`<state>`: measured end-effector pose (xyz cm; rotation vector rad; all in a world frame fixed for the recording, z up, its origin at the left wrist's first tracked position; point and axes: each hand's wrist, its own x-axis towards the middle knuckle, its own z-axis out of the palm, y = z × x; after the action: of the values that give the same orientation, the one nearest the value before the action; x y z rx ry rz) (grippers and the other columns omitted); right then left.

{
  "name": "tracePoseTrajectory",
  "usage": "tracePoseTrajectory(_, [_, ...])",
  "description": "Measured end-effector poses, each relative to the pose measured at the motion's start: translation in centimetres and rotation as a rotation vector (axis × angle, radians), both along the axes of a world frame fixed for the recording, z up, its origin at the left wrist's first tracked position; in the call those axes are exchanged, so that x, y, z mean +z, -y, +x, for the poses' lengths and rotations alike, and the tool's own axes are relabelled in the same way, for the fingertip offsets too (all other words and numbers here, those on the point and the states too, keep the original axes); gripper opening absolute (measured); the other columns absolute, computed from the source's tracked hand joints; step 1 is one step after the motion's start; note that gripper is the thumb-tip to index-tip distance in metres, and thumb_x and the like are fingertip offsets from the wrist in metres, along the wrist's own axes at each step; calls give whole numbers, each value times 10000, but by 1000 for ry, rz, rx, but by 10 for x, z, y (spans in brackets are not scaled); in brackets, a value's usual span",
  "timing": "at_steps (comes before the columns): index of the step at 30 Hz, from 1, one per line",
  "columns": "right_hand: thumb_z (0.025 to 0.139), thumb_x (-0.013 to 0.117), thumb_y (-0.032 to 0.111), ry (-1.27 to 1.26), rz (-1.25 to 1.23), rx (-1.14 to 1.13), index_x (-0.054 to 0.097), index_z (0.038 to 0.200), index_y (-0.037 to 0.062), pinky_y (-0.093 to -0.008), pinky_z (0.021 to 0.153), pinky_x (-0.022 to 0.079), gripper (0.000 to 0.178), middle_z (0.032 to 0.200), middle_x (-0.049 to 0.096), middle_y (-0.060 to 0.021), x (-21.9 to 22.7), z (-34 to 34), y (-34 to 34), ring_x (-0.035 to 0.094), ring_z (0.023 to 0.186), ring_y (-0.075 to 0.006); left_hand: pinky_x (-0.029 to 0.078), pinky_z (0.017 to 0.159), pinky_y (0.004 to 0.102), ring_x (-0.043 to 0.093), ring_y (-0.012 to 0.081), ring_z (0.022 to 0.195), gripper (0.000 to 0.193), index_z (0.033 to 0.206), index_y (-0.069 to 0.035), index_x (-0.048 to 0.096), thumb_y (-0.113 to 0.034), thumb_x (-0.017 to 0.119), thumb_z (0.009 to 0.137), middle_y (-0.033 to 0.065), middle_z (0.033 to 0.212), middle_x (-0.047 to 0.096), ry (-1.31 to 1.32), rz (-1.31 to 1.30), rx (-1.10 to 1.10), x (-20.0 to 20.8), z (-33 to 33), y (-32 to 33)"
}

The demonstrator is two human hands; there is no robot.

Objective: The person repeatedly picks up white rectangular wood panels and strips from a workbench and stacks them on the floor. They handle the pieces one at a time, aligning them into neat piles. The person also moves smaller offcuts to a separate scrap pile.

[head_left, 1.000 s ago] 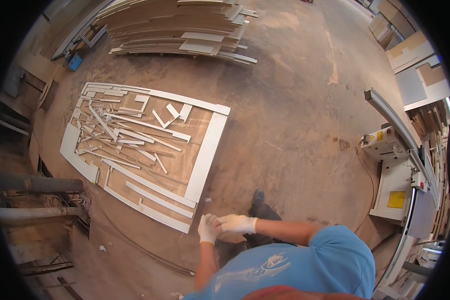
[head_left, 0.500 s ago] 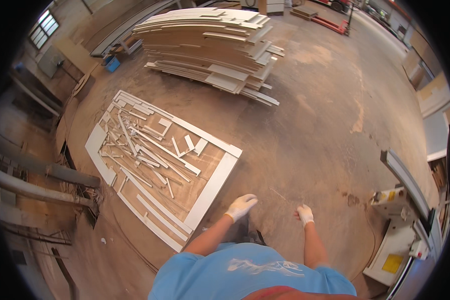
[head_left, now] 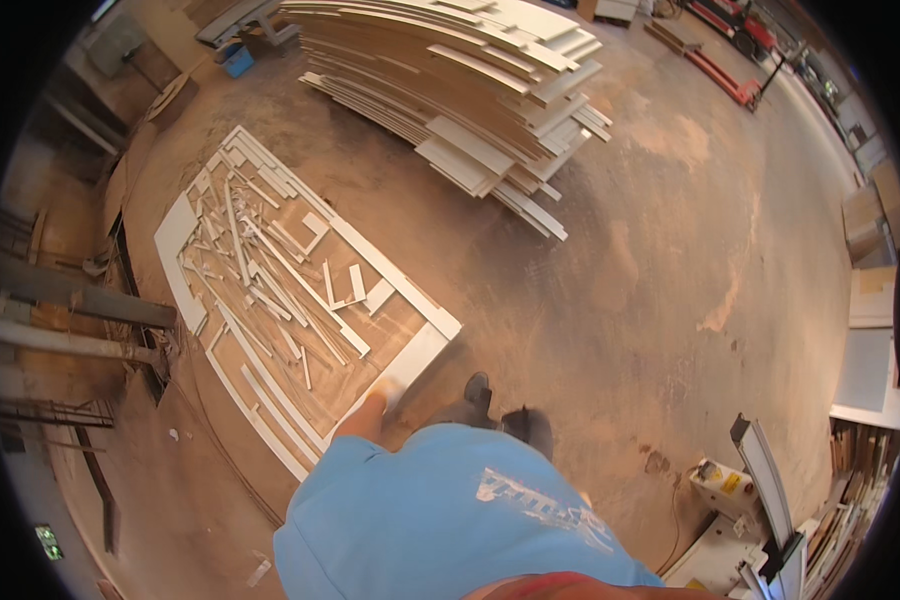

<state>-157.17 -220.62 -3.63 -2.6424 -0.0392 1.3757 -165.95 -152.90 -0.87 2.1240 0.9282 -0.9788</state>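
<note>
My left hand, in a pale work glove, is down beside the wide white board at the near right end of the layout on the floor. Motion smears its fingers, and whether they touch the board I cannot tell. My right hand is hidden behind the blue shirt. The layout is a large brown panel edged with white boards, with many thin white strips scattered over it. Two long white strips run along its near left side.
Beyond the panel stands a tall stack of white-faced boards with uneven ends jutting out. A machine with a metal rail is at the lower right. Pipes lie on the left. Far right is a red pallet jack.
My body has leaned and turned toward the panel. My left hand has moved left and down to the wide white board; my right hand has passed out of sight.
</note>
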Motion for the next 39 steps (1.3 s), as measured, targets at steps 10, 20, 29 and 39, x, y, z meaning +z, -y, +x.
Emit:
tracePoseTrajectory(10, [848,675,147,-100,395,-549,709,1086,0,-363,572,536,281,790,728,-109,49,321,-162,672,637,-207,548,693,320,682,163,831,351,1272,-15,676,-259,611,1028,71,972,708,554,-535,590,69,303,23])
tracePoseTrajectory(20, [873,661,151,-183,346,-94,652,1258,-8,-354,690,552,417,1014,764,-91,59,575,-329,716,841,-182,398,447,373,500,197,504,115,1014,-99,651,-204,622,978,35,685,527,126,-151,1202,27,182,-47])
tracePoseTrajectory(29, [887,660,138,-244,293,105,688,1168,22,-362,690,573,305,995,766,-72,31,616,-511,726,840,-176,374,448,345,522,211,551,37,933,-98,584,-130,591,950,51,722,519,-51,-172,1352,-25,177,-164])
tracePoseTrajectory(39, [934,608,173,-425,136,220,681,1050,82,-360,669,569,165,943,737,-81,56,633,-840,723,782,-204,470,513,371,584,188,573,271,1038,-39,751,-277,637,974,57,726,642,321,85,1155,-61,225,-493])
